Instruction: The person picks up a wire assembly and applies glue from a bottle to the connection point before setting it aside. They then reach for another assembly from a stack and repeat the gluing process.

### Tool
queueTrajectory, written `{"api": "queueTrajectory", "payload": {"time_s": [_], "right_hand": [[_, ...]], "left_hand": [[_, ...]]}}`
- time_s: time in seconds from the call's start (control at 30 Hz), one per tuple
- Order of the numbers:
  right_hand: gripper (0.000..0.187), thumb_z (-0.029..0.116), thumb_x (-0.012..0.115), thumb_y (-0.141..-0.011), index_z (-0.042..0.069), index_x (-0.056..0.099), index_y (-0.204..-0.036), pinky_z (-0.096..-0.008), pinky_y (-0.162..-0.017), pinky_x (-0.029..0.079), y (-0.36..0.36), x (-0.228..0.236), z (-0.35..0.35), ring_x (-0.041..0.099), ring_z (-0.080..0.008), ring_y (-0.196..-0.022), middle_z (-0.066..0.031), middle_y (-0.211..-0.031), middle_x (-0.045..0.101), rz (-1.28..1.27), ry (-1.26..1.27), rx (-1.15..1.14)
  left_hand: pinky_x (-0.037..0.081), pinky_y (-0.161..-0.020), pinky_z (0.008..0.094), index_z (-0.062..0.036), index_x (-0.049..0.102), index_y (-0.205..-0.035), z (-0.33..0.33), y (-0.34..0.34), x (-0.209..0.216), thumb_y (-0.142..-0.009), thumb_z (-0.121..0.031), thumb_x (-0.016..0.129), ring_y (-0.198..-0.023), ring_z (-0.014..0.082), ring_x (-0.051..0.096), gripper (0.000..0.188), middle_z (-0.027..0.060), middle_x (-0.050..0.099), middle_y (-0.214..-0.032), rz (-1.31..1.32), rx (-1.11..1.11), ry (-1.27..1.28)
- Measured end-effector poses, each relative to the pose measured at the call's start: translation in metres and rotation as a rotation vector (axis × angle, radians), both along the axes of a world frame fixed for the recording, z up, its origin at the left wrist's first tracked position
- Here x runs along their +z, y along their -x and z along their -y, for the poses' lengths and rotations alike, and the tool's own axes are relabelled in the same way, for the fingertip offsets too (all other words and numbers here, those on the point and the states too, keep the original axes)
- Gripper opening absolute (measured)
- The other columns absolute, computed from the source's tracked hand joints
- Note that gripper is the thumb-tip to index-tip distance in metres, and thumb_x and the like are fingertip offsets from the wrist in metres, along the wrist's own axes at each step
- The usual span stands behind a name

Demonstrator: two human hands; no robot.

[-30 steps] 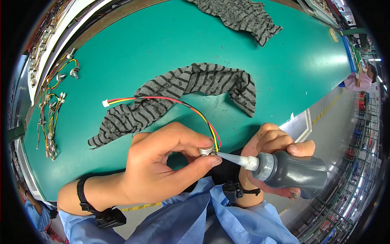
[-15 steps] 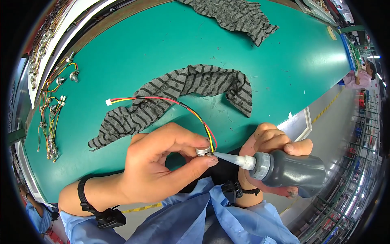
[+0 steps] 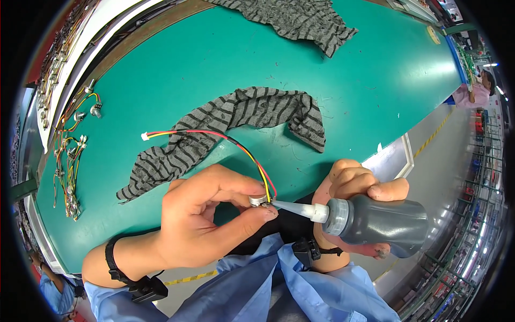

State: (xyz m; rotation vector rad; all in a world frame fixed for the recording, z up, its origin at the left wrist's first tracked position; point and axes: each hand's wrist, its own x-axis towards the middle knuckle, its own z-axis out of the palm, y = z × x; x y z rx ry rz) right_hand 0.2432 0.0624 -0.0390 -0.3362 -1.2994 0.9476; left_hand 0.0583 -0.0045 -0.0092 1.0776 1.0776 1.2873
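Observation:
Between thumb and fingers, my left hand (image 3: 206, 214) pinches a small round metal potentiometer (image 3: 258, 200). Red, yellow and black wires (image 3: 244, 148) rise from its terminals and arc left to a white plug (image 3: 145, 136) above the cloth. My right hand (image 3: 357, 185) is wrapped round a dark squeeze bottle (image 3: 383, 222), which lies tilted almost level. Its tapered, translucent nozzle (image 3: 295, 208) points left, and the tip is at the terminals where the wires join. Whether any liquid is coming out is too small to tell.
A crumpled grey-and-black striped cloth (image 3: 236, 115) lies on the green table (image 3: 375, 91) beyond my hands, with another striped cloth (image 3: 300, 24) at the far edge. Several wired potentiometers (image 3: 70, 153) lie at the left. A person in pink (image 3: 472, 96) is at the far right.
Both hands, with the potentiometer and the bottle, have shifted slightly left in the picture. The nozzle tip stays at the terminals, and both grips are the same.

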Motion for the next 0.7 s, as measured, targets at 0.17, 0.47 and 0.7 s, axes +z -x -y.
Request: {"api": "queueTrajectory", "payload": {"time_s": [0.17,0.47,0.7], "right_hand": [[0.067,0.069,0.053,-0.080,0.006,0.039,-0.100,-0.0290,-0.048,0.025,-0.0006,-0.0004,-0.0005,0.032,-0.0130,-0.041,-0.0027,-0.053,0.040,0.011,0.000,-0.024],[0.066,0.069,0.054,-0.080,0.007,0.040,-0.100,-0.0294,-0.047,0.025,0.0010,0.0017,0.0012,0.034,-0.0136,-0.040,-0.0038,-0.053,0.041,0.006,0.028,-0.017],[0.066,0.068,0.056,-0.079,0.007,0.041,-0.101,-0.0294,-0.046,0.024,-0.0022,0.0029,0.0013,0.035,-0.0137,-0.039,-0.0050,-0.053,0.044,0.020,0.049,-0.001]], "left_hand": [[0.050,-0.061,0.0205,0.0055,0.061,-0.098,0.0007,0.0009,0.0021,-0.072,0.013,0.072,-0.072,0.0108,0.066,0.030,0.0098,0.063,-0.087,-0.017,-0.022,0.029],[0.050,-0.064,0.0208,0.0059,0.059,-0.100,0.0018,0.0046,0.0041,-0.073,0.015,0.070,-0.075,0.0113,0.066,0.031,0.0092,0.064,-0.090,0.006,-0.045,0.050],[0.053,-0.073,0.0242,0.0064,0.057,-0.101,0.0011,0.0057,0.0055,-0.074,0.017,0.067,-0.085,0.0160,0.068,0.030,0.0115,0.065,-0.093,0.060,-0.087,0.069]]}}
